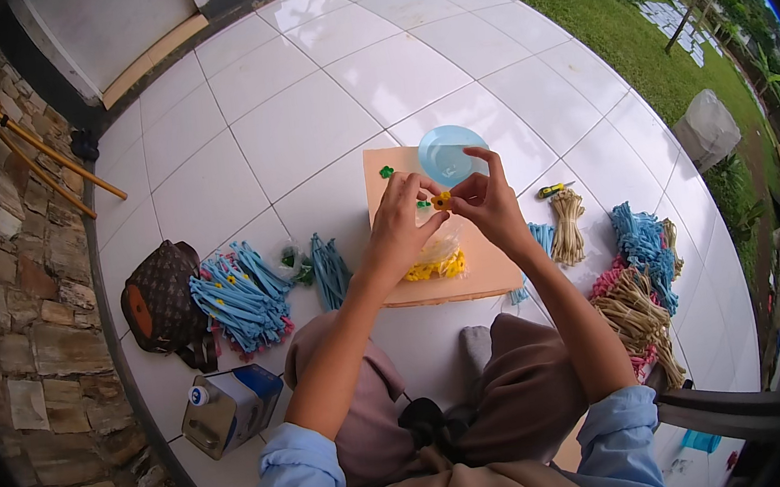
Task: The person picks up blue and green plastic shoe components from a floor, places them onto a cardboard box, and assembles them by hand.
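Over a peach-coloured board (484, 279) both hands meet, close together. My right hand (492, 202) pinches a small yellow flower with a dark centre (442, 201) between thumb and finger, its index finger raised. My left hand (397, 222) is closed beside it, fingertips at a small green leaf-like piece (423, 204). Below them on the board lies a clear plastic bag with yellow flowers (437, 265), partly covered by my left hand. Another green piece (386, 172) rests near the board's far left corner. A light blue round dish (446, 147) sits at the far edge.
Left stand a brown patterned bag (167, 295), blue stem-like bundles (238, 293), a bag of green pieces (291, 263) and a metal can (230, 408). Right lie tan bundles (568, 229), a yellow-and-black handled tool (551, 190) and piled blue bundles (642, 241). White tiles (369, 46) surround everything.
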A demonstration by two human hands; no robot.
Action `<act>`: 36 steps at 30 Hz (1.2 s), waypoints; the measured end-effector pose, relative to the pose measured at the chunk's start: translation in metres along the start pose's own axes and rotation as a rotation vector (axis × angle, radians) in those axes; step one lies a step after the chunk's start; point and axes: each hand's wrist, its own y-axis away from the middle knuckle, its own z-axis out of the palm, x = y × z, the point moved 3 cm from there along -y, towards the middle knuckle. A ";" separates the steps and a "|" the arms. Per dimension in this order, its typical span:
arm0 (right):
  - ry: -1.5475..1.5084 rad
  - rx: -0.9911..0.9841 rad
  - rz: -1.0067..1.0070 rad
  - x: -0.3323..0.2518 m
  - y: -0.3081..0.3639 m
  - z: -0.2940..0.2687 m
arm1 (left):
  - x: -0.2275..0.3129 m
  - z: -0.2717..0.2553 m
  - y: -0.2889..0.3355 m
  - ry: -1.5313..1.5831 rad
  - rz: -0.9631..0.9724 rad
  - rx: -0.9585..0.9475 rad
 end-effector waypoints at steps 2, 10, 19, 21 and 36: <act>-0.004 0.025 0.025 -0.007 0.000 0.000 | 0.004 0.000 0.000 0.084 -0.008 -0.047; -0.224 -0.025 0.071 -0.009 -0.004 -0.007 | -0.002 0.002 -0.009 0.358 -0.018 0.067; -0.418 -0.053 0.127 -0.004 -0.007 -0.017 | -0.006 0.007 -0.015 0.558 -0.198 0.031; -0.428 -0.049 0.139 -0.001 -0.007 -0.018 | -0.006 0.010 -0.017 0.586 -0.197 0.025; -0.431 0.003 0.215 0.015 0.001 -0.036 | -0.019 0.033 -0.022 0.627 -0.238 -0.075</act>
